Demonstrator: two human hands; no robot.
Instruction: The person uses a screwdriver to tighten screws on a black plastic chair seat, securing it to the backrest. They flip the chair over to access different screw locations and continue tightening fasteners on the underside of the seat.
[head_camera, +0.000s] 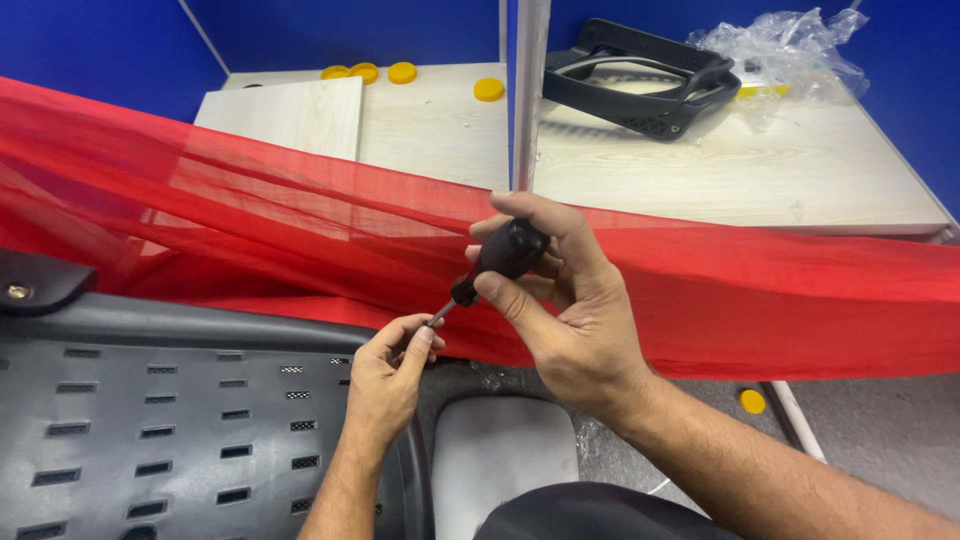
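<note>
Now the right hand (570, 300) wraps tight around the black-handled screwdriver (495, 265), shaft slanting down-left from that grip; the left hand (385, 375), nearer the tip, pinches it against the grey slotted plastic chair panel (180, 400), red sheer fabric (700, 290) behind.

Black-handled screwdriver (497, 262), tilted, tip down-left w/ thin metal shaft, at edge of slotted grey chair back (190, 400), over red fabric

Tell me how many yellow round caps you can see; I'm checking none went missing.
5: three clustered at the desk's back edge, one near the partition post, one on the floor. The red cloth may hide others.
</note>
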